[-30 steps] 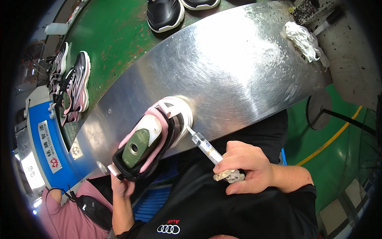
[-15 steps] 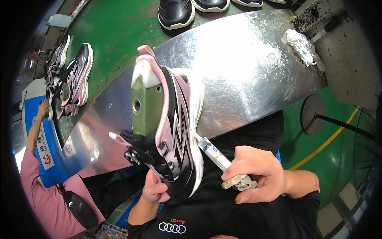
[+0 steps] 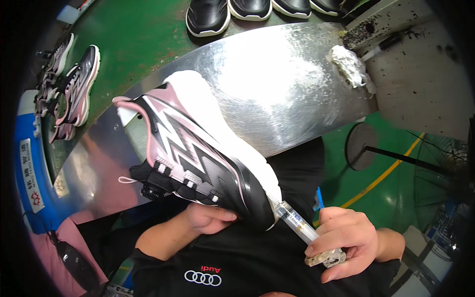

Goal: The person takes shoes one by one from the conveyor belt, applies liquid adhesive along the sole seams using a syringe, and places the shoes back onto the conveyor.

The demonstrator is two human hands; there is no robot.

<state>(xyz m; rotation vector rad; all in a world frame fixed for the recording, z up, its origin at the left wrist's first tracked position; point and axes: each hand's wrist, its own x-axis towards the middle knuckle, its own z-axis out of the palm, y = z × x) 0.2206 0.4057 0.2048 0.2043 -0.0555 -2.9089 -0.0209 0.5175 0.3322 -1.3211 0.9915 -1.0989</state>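
Note:
A pink, black and white sneaker (image 3: 198, 153) with a thick white sole is held over the metal tabletop, its side turned up. A green shoe last (image 3: 137, 136) with a white heel part shows in its opening. My left hand (image 3: 210, 218) grips the sneaker near the toe from the lace side, some fingers hidden beneath. In my right hand (image 3: 346, 242) is a clear syringe (image 3: 298, 222), its plunger end wrapped in a crusty, stained covering. The syringe tip touches or nearly touches the edge between sole and upper at the toe.
A shiny metal plate (image 3: 292, 119) covers the near worktop. Black shoes (image 3: 208, 17) stand on the green surface beyond; finished-looking pink sneakers (image 3: 79, 94) lie at left. Crumpled white cloth (image 3: 352, 69) rests at far right. A person in pink (image 3: 74, 242) is at lower left.
The sneaker has turned so its side faces up and its toe points lower right. The syringe tip has moved from mid-sole to the toe. My right hand has shifted right and down.

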